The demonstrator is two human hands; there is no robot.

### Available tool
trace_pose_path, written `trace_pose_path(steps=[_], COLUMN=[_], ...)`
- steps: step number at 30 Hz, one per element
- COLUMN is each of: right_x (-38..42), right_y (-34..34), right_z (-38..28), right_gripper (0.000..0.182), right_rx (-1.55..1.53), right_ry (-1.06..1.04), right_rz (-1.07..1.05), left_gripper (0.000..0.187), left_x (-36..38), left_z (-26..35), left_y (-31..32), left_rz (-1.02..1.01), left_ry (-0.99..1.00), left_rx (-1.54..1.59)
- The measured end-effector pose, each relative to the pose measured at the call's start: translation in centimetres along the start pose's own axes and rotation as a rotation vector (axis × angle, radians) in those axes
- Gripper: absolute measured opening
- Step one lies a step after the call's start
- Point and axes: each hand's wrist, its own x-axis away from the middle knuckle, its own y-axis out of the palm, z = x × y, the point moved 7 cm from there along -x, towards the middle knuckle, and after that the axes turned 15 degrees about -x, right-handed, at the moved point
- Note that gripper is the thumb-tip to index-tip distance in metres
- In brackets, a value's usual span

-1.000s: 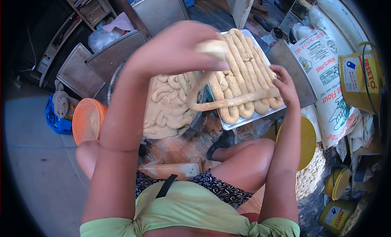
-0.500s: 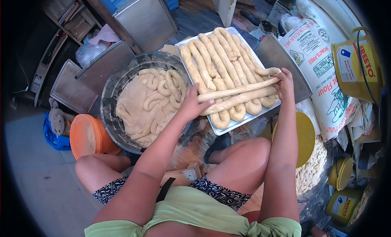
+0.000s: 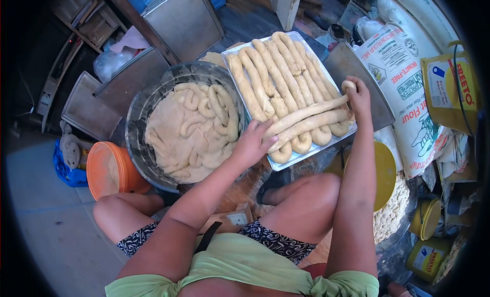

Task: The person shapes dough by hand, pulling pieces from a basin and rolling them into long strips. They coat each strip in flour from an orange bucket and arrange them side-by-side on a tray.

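Close to nine o'clock of the view stands an orange bucket (image 3: pixel 104 169), just beside a black tub (image 3: pixel 141 136) that sits between nine and ten and holds a heap of dough; the left forearm passes in front of its rim between four and five. Near the dial's centre, the left hand (image 3: pixel 251 144) has slid a little down and rightward since half a second ago, its fingers partly closed around the left end of the upper dough rope (image 3: pixel 306 112). A lower dough rope (image 3: pixel 316 124) runs alongside. Both cross the tray (image 3: pixel 278 167) at about one o'clock, partly hiding the dough loops (image 3: pixel 270 72) packed on it. Between two and three, the right hand (image 3: pixel 360 99) pinches the upper rope's curled right end in bent fingers; earlier that end trailed leftward over the loops, and now it is gathered up. Further out that way lean a flour sack (image 3: pixel 408 93) and a yellow bucket (image 3: pixel 449 93)
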Motion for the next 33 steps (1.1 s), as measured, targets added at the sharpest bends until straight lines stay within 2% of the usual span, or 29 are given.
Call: trace_pose_path(steps=[1, 3, 5, 7, 8, 11, 13, 15, 16, 17, 19, 21, 23, 24, 25, 27, 28, 29, 31, 32, 33], right_x=[0.1, 0.3, 0.2, 0.2, 0.2, 0.3, 1.0, 2.6, 3.0, 2.6, 0.2, 0.9, 2.7, 2.7, 2.2, 1.9, 1.4, 1.6, 1.9, 2.3, 2.6], right_y=[-0.2, 0.2, -0.3, -1.0, -1.6, -1.9, -0.1, 4.0, 4.4, 4.3, 2.2, 3.2, 5.9, 6.9, 6.8, 7.3, 6.5, 6.8, 7.2, 7.8, 8.9], right_z=[-0.7, -2.2, -1.8, 2.8, 3.9, 4.5, 2.4, 0.1, 0.4, 0.6, 3.6, 2.5, -1.2, -1.1, -1.0, 1.6, 2.4, 2.2, 0.1, -1.4, -2.4], right_gripper=[0.042, 0.036, 0.036, 0.036, 0.036, 0.037, 0.039, 0.038, 0.038, 0.038, 0.041, 0.038, 0.029, 0.021, 0.021, 0.026, 0.028, 0.028, 0.029, 0.030, 0.030], right_rx=[0.006, -0.573, -0.648, -0.146, 0.017, 0.116, 0.119, 0.327, 0.451, 0.448, 0.601, 0.579, 0.086, 0.260, 0.254, 0.696, 0.749, 0.750, 0.686, 0.656, 0.660], right_ry=[0.002, -0.012, 0.035, 0.305, 0.236, 0.230, 0.158, -0.237, -0.293, -0.293, 0.199, 0.172, 0.052, -0.293, -0.297, -0.029, 0.184, 0.181, -0.030, -0.197, -0.200], right_rz=[-0.006, -0.179, -0.257, -0.260, -0.199, -0.188, -0.194, -0.647, -0.674, -0.680, -0.508, -0.488, -0.376, -0.419, -0.433, -0.650, -0.572, -0.582, -0.452, -0.389, -0.395], left_gripper=[0.054, 0.060, 0.061, 0.062, 0.063, 0.062, 0.061, 0.053, 0.053, 0.050, 0.047, 0.045, 0.047, 0.048, 0.050, 0.054, 0.054, 0.054, 0.052, 0.051, 0.048], left_x=[0.3, 0.8, 0.7, 0.5, 0.4, 0.2, 0.1, 0.0, -0.1, -0.2, -0.4, -0.6, -0.9, -0.7, -0.5, 0.2, 0.7, 1.1, 2.1, 2.5, 3.0], left_z=[0.0, 1.3, 1.2, 1.2, 1.4, 1.8, 1.8, 2.0, 2.0, 2.1, 2.1, 2.2, 1.5, 1.7, 1.9, 1.2, 0.6, 0.0, -3.9, -6.9, -11.3], left_y=[0.2, 0.1, 0.3, 0.3, 0.1, -0.1, 0.0, 0.5, 0.6, 0.9, 1.2, 1.8, 2.3, 2.1, 1.9, 1.5, 0.9, 0.2, -1.1, -1.5, -2.0], left_rz=[0.001, 0.082, 0.076, 0.066, 0.066, 0.073, 0.086, 0.104, 0.106, 0.089, 0.082, 0.118, 0.094, 0.124, 0.153, 0.149, 0.175, 0.202, 0.283, 0.326, 0.398], left_ry=[-0.006, 0.185, 0.193, 0.209, 0.220, 0.227, 0.219, 0.248, 0.241, 0.237, 0.223, 0.291, 0.249, 0.286, 0.325, 0.327, 0.312, 0.298, 0.183, 0.120, -0.015], left_rx=[0.007, -0.206, -0.207, -0.217, -0.252, -0.281, -0.276, -0.272, -0.273, -0.248, -0.225, -0.218, -0.195, -0.222, -0.249, -0.281, -0.272, -0.261, -0.220, -0.209, -0.161])
